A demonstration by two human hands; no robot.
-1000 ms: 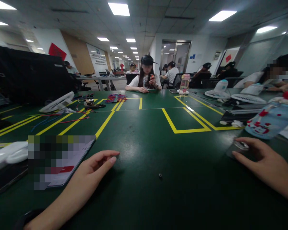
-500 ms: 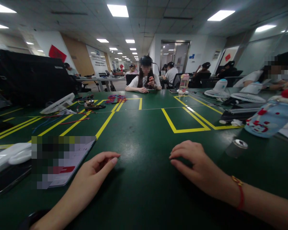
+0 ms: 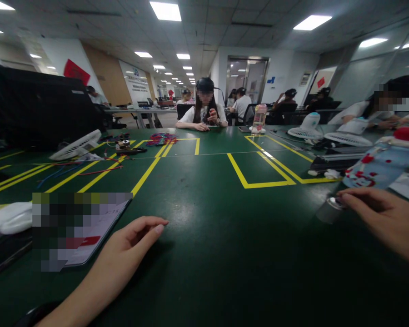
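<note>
A: Cylinder position is asked for first: where is it seen?

B: Right of centre on the green table (image 3: 204, 254), a small dark cylinder with a shiny metal top (image 3: 330, 209) is seen, tilted with its bright end up and toward the right. Its long axis is judged to run from lower left to upper right, leaning toward the right hand (image 3: 385, 218).

A: And the grasp of that hand?

B: Fingertips (image 3: 344, 196) are laid against the shiny top; contact is seen at that end only. The fingers are extended rather than curled round the body, so it is touched, not yet enclosed. Whether it is pinched cannot be told, since the thumb side is hidden.

A: Which hand is nearer?

B: The right, by far. The left hand (image 3: 136, 236) is rested flat and relaxed on the table, nothing held, well apart from the cylinder and just beside a tablet (image 3: 102, 227) at the left.

A: What lies around the cylinder?

B: Behind it, a pale blue bottle with red marks (image 3: 375, 170) is laid on its side, near but apart. Yellow tape lines (image 3: 259, 184) are marked farther back.
</note>
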